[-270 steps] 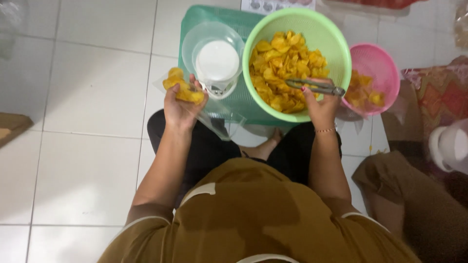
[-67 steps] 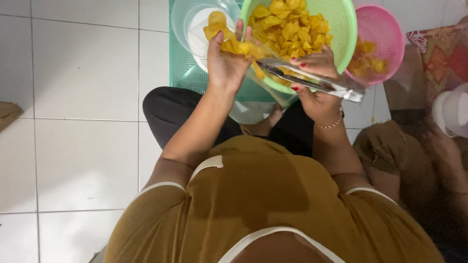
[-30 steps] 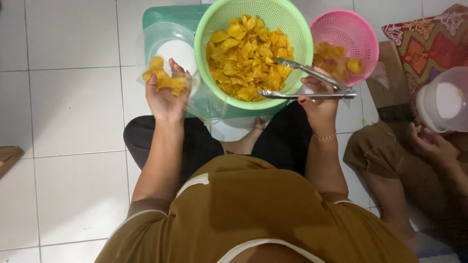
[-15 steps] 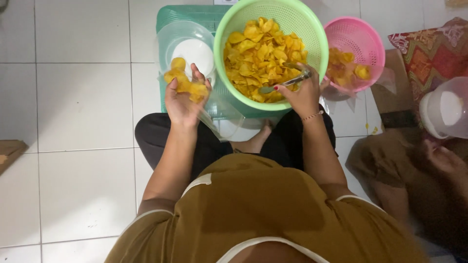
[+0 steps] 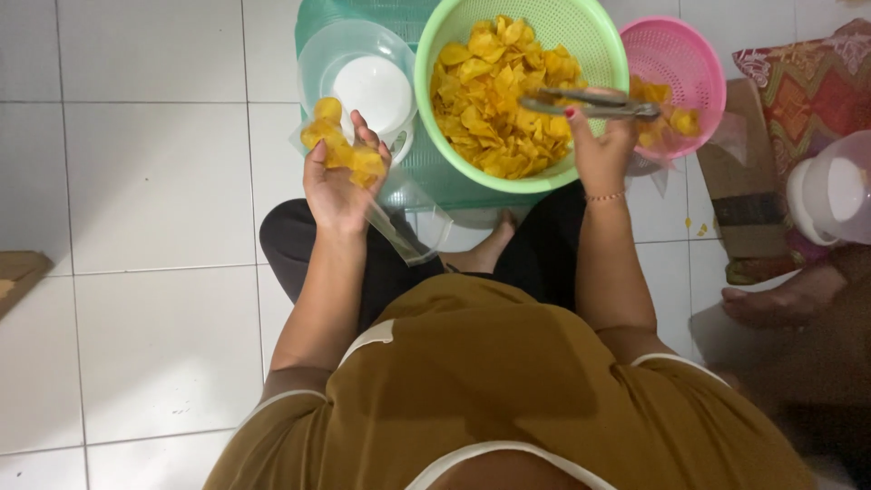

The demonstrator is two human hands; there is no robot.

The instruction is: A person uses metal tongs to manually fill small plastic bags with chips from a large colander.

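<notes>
My left hand (image 5: 337, 186) holds a clear plastic bag (image 5: 399, 218) with a few yellow chips (image 5: 343, 150) in its top end, above my knee. My right hand (image 5: 601, 150) grips metal tongs (image 5: 590, 102), which lie level over the right rim of a large green basket (image 5: 606, 41) heaped with yellow chips (image 5: 494, 100). The tongs' tips point left over the chips. I sit cross-legged on the tiled floor behind the basket.
A clear bowl with a white lid (image 5: 367, 86) stands left of the green basket, on a green tray (image 5: 313, 27). A pink basket (image 5: 694, 68) with a few chips is at the right. Further right are a patterned cushion (image 5: 807, 82), a white container (image 5: 830, 195) and another person's foot (image 5: 780, 299).
My right hand has lifted the tongs out of the chips and moved them right, to the green basket's rim. My left hand has kept the bag of chips in about the same place.
</notes>
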